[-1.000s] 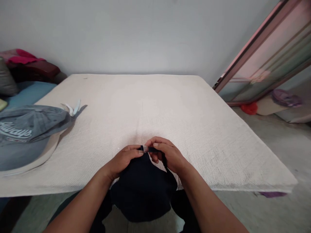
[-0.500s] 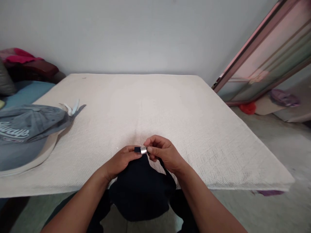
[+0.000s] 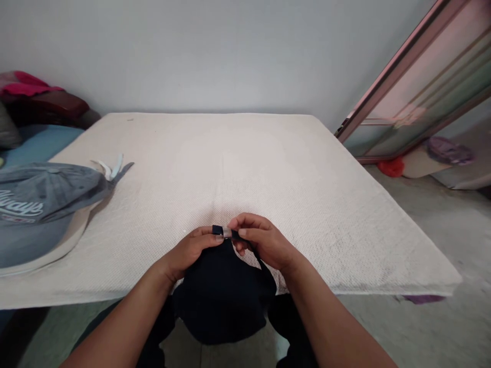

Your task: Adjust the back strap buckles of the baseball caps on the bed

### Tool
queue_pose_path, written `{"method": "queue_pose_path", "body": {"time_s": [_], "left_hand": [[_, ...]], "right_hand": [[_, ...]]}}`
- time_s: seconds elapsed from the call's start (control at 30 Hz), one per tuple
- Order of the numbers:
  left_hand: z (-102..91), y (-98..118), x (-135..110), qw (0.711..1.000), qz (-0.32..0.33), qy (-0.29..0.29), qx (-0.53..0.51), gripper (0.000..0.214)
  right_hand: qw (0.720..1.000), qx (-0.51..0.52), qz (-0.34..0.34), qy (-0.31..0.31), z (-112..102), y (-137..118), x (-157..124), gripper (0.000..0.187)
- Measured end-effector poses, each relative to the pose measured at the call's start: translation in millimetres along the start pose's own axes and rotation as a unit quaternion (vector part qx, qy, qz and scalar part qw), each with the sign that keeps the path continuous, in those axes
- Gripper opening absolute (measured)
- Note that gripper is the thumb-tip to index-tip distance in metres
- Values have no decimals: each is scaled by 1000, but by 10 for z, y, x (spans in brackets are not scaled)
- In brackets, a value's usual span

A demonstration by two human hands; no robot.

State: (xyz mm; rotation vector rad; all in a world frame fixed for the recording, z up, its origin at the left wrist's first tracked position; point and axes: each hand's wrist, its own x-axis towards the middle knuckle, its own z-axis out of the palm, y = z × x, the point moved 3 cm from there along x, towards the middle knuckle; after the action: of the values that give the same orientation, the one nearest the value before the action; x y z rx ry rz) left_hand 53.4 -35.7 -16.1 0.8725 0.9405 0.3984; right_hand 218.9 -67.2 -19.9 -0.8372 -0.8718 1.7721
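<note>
A dark navy cap (image 3: pixel 224 299) hangs over the near edge of the table, its back opening turned toward my right hand. At its top edge sits a small silver metal buckle (image 3: pixel 226 232) on the adjusting strap (image 3: pixel 255 250). My left hand (image 3: pixel 194 250) grips the cap's edge beside the buckle, thumb on top, with a short dark strap end standing out above it. Just right of the buckle, my right hand (image 3: pixel 261 237) pinches the strap between thumb and fingers. The strap curves down from there to the cap's right side.
A grey-blue cap (image 3: pixel 49 204) with white lettering lies at the left on the white-covered table (image 3: pixel 287 168). Beyond it are a blue surface (image 3: pixel 49 140) and a pink cloth (image 3: pixel 30 84). A pinkish framed door (image 3: pixel 395 76) and a red item (image 3: pixel 391 167) are at the right.
More of the dark strap shows between the buckle and my right fingers. Both hands keep their hold; the whole view has shifted slightly.
</note>
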Motion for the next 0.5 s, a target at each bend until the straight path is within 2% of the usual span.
{"method": "queue_pose_path", "body": {"time_s": [0.23,0.4,0.5], "left_hand": [[-74,-4,-2,998,8,53,31,13],[-72,-6,-15,997,-4,71,28,15],[-68,-12,-6,998,-9,55,38,16]], "right_hand": [[999,-8,43,-33,-29,-8,-27,15],[999,-23,31,-12,-44,-8,-14,13],[999,-43,9,-3,-34,-23,-3,17]]}}
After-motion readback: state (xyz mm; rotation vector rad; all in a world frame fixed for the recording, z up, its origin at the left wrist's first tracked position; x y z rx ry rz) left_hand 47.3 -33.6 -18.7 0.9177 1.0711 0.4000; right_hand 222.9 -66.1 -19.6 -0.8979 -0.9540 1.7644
